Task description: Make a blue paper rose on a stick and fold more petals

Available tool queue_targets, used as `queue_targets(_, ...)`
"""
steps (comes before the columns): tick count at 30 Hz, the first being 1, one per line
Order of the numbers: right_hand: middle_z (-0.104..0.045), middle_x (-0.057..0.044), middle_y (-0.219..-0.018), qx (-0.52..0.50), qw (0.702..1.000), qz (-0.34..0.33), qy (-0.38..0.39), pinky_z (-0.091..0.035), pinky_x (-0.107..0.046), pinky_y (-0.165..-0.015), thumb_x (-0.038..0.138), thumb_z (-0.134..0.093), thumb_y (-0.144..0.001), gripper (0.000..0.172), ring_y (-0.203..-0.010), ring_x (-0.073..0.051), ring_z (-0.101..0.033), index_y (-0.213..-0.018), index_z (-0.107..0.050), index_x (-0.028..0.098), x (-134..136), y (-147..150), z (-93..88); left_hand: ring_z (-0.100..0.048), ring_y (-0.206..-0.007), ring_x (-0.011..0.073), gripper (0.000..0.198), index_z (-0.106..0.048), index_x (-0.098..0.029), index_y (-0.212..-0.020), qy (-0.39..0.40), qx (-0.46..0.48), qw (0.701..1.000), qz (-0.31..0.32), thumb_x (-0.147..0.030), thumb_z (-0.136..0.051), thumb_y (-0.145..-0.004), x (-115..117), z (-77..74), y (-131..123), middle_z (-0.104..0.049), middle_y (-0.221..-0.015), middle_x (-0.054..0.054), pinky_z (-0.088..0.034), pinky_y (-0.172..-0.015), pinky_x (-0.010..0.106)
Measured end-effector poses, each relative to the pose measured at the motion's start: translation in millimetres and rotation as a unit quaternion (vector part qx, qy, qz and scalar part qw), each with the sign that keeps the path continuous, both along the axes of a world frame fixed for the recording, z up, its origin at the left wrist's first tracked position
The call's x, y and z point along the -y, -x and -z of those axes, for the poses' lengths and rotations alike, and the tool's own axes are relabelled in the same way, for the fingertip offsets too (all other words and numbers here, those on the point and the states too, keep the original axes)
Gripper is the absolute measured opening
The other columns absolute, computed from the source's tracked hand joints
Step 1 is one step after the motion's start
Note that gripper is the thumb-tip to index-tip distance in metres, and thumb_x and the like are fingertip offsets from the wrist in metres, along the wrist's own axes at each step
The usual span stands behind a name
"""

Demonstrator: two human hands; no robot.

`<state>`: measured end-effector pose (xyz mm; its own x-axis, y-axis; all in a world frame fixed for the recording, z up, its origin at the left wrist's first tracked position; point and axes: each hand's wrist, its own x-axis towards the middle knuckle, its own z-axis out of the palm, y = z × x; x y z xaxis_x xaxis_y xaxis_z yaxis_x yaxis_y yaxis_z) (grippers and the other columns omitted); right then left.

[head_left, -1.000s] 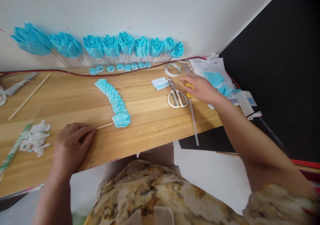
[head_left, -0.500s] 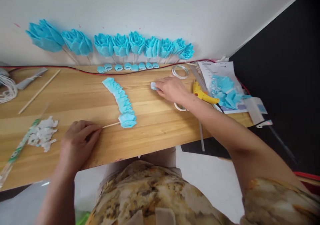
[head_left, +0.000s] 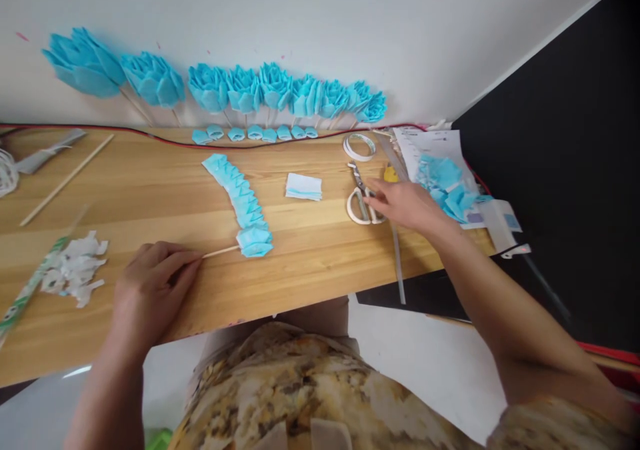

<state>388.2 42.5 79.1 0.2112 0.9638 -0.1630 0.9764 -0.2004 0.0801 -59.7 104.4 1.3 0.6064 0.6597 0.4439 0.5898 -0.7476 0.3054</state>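
My left hand (head_left: 155, 283) rests on the table, closed in a pinch on a thin wooden stick (head_left: 220, 252). At the stick's far end is a small blue paper flower head (head_left: 255, 240). From it a strip of overlapping folded blue petals (head_left: 234, 187) runs up the table. My right hand (head_left: 400, 200) hovers low with its fingers apart, by white-handled scissors (head_left: 359, 200), whose handle it partly covers. Under the hand lies a yellow glue gun (head_left: 391, 173), mostly hidden. A small stack of white and pale blue paper pieces (head_left: 304, 187) lies between my hands.
Several blue paper flowers (head_left: 275, 87) on sticks lean along the wall. Small blue rolls (head_left: 255, 133) line the back edge beside a red-black cable (head_left: 165, 139). A tape roll (head_left: 359, 147), blue scraps (head_left: 445, 177), white scraps (head_left: 75, 267) and a loose stick (head_left: 67, 180) lie around.
My right hand has let go of the paper stack, leaving it on the table, and moved right over the glue gun. The scissors are now uncovered. My left hand stays on the stick.
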Motion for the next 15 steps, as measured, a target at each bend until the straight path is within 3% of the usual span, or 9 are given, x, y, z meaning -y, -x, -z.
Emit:
queue_targets(3,-0.078,-0.012,-0.095,0.004,1.000,-0.004,0.026,-0.044,-0.037,-0.064,0.042,-0.054,-0.094,0.046,-0.083,-0.031,-0.071,-0.133,-0.060,0.017,6,13,10.4,-0.058,-0.079,0.0205,0.013,-0.070,-0.016,-0.091,0.000,0.002,1.000,0.002,-0.017,-0.058,-0.096,0,0.4,1,-0.065,-0.088,0.008,-0.046,-0.070,0.035)
queue_targets(8,-0.077,-0.010,-0.094,-0.044,0.999,0.026,0.008,-0.043,-0.036,-0.065,0.042,-0.059,-0.090,0.054,-0.083,-0.030,-0.072,-0.139,-0.054,0.018,5,40,11.3,-0.058,-0.080,0.0217,0.015,-0.071,-0.015,-0.090,0.001,0.000,1.000,0.006,-0.018,-0.058,-0.096,-1,2.0,2,-0.066,-0.088,0.009,-0.046,-0.071,0.036)
queue_targets(15,-0.076,-0.003,-0.087,-0.102,0.994,-0.021,-0.024,-0.040,-0.031,-0.060,0.039,-0.063,-0.087,0.055,-0.072,-0.024,-0.068,-0.138,-0.052,0.024,6,70,18.3,-0.060,-0.079,0.0209,0.017,-0.071,-0.019,-0.089,0.024,0.008,1.000,-0.017,-0.022,-0.057,-0.096,1,1.6,2,-0.067,-0.087,0.007,-0.047,-0.072,0.035)
